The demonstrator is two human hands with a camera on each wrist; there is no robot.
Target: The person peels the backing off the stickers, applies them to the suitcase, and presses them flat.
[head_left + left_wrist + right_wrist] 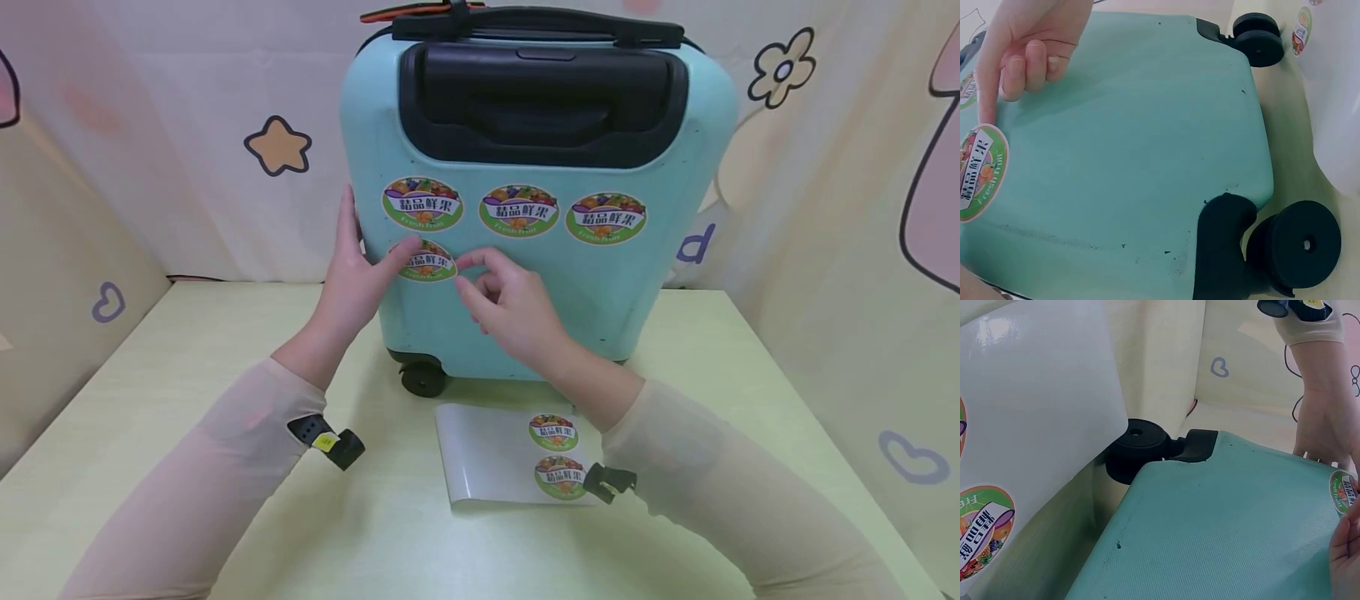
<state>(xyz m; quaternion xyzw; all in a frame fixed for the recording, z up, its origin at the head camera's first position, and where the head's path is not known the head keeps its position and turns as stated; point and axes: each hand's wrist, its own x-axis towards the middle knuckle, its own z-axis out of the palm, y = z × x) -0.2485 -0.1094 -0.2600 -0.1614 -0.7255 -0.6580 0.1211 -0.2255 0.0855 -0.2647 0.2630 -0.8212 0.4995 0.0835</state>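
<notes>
1. On the suitcase, three stickers in one row say "精品鲜果" and "Fresh fruit".
2. The fourth sticker below, partly covered, shows "品鲜果".
3. On the sheet, two stickers also say "精品鲜果".
4. On the cloth wall is the letter "d".

Looks bright and even in the head view, dimmer in both wrist views. Casts soft shadows on the tabletop; glares white on the sheet, right wrist view.

Printed walls, perhaps cloth, border a table.
</notes>
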